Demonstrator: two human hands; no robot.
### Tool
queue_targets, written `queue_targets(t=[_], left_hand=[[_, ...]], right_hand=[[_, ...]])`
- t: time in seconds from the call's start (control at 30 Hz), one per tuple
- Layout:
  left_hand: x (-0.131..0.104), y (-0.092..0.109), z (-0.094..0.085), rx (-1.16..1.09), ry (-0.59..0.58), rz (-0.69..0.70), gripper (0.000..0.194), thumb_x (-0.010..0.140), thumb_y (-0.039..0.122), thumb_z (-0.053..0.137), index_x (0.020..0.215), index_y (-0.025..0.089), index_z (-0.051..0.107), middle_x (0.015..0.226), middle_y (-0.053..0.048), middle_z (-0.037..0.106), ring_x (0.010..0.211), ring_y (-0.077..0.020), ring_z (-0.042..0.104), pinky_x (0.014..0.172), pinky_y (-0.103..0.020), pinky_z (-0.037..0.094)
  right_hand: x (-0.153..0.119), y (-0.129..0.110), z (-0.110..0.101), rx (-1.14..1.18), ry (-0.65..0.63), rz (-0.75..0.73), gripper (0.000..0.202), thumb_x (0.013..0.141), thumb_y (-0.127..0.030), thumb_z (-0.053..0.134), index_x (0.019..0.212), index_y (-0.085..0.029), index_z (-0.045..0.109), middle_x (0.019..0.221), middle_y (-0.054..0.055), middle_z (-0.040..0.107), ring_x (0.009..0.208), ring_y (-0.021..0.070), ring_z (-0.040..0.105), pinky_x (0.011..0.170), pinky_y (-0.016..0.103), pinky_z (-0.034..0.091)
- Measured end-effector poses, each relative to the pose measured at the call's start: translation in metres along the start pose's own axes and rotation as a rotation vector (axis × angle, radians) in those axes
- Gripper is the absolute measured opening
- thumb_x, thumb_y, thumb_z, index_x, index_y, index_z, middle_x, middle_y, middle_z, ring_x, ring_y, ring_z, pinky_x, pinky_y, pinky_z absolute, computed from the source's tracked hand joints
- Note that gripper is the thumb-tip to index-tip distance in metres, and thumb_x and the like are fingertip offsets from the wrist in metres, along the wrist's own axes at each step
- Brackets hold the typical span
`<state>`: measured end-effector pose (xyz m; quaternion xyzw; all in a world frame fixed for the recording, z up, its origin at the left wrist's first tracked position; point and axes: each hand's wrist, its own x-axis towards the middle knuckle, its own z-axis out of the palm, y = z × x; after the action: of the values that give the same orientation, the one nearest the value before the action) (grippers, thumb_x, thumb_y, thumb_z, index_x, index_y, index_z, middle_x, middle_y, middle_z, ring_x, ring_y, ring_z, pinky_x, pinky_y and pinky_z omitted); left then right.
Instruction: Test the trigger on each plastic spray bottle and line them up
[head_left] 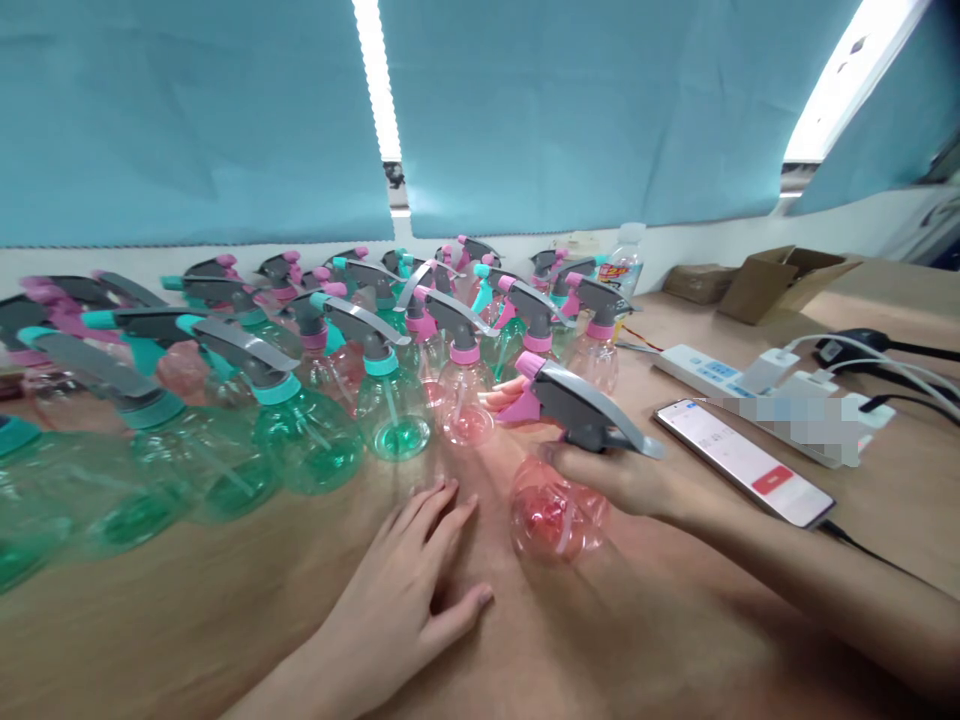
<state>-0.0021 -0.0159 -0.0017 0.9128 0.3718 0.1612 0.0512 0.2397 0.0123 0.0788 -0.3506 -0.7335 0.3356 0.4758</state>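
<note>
A clear pink spray bottle (559,515) with a grey and pink trigger head stands slightly tilted in front of me. My right hand (581,470) is wrapped round its neck, below the grey lever; some of the fingers are hidden behind the bottle. To the left, my left hand (412,580) lies palm down over the table, fingers spread and nothing in them. Just beyond it are a green spray bottle (394,405) with a turquoise collar and another pink spray bottle (466,400).
Several more green and pink spray bottles (307,435) crowd the left and back of the table (247,620). On the right lie a phone (742,460) and a power strip (712,372) with plugs and cables. An open cardboard box (780,285) stands behind them.
</note>
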Motion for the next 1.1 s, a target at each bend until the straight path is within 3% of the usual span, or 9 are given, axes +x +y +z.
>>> queue_targets(t=[0.13,0.3,0.53,0.67,0.8,0.97,1.1], left_hand=[[-0.0001,-0.0009,0.0003,0.005,-0.001,-0.003,0.058,0.092,0.047,0.053,0.143,0.024,0.036,0.145,-0.012,0.042,0.134,-0.0327,0.035,0.104,-0.052,0.038],[-0.0003,0.0003,-0.0003,-0.002,0.001,-0.005,0.057,0.092,0.046,0.053,0.142,0.024,0.037,0.145,-0.012,0.042,0.134,-0.0335,0.036,0.104,-0.052,0.037],[0.0002,0.0010,-0.0009,0.006,-0.012,0.003,0.056,0.093,0.046,0.053,0.141,0.023,0.037,0.143,-0.013,0.043,0.133,-0.0337,0.036,0.104,-0.054,0.036],[-0.0004,0.0015,-0.0006,0.009,-0.020,-0.005,0.056,0.093,0.047,0.053,0.141,0.022,0.037,0.144,-0.013,0.043,0.134,-0.0336,0.035,0.104,-0.055,0.036],[0.0001,0.0022,-0.0012,-0.002,-0.028,-0.015,0.055,0.092,0.046,0.053,0.140,0.023,0.038,0.144,-0.013,0.042,0.134,-0.0336,0.036,0.104,-0.055,0.036],[0.0011,0.0024,-0.0030,-0.010,-0.032,-0.015,0.055,0.092,0.046,0.053,0.140,0.022,0.039,0.144,-0.013,0.043,0.134,-0.0334,0.036,0.105,-0.055,0.035],[0.0013,0.0021,-0.0028,-0.015,-0.031,-0.015,0.055,0.092,0.046,0.053,0.140,0.022,0.039,0.145,-0.013,0.042,0.134,-0.0332,0.036,0.106,-0.055,0.034]], right_hand=[[0.0003,0.0000,0.0006,-0.051,-0.008,0.033,0.011,0.069,-0.012,0.051,0.073,-0.022,0.054,0.058,-0.006,0.034,0.052,0.0110,0.036,0.048,0.027,0.033],[-0.0007,0.0020,0.0001,-0.055,-0.017,0.064,0.018,0.070,-0.013,0.053,0.083,-0.022,0.061,0.058,-0.005,0.046,0.055,0.0137,0.047,0.053,0.030,0.044],[0.0013,0.0061,0.0021,0.039,-0.008,0.034,0.034,0.068,-0.010,0.053,0.099,-0.021,0.064,0.081,0.003,0.064,0.076,0.0203,0.063,0.069,0.036,0.052],[0.0008,0.0068,0.0019,0.074,-0.028,0.009,0.046,0.067,-0.007,0.050,0.108,-0.022,0.063,0.098,0.004,0.065,0.064,0.0115,0.055,0.059,0.027,0.048],[-0.0010,0.0068,0.0014,0.041,-0.037,0.034,0.050,0.067,-0.006,0.047,0.112,-0.021,0.063,0.073,-0.002,0.059,0.048,0.0072,0.035,0.043,0.021,0.031],[0.0012,0.0054,0.0021,0.064,-0.042,-0.011,0.047,0.069,-0.006,0.048,0.110,-0.021,0.063,0.083,0.000,0.061,0.059,0.0094,0.048,0.054,0.023,0.041],[0.0017,0.0073,0.0014,0.056,-0.056,-0.003,0.048,0.070,-0.006,0.047,0.114,-0.022,0.062,0.078,-0.001,0.061,0.060,0.0110,0.050,0.053,0.023,0.041]])
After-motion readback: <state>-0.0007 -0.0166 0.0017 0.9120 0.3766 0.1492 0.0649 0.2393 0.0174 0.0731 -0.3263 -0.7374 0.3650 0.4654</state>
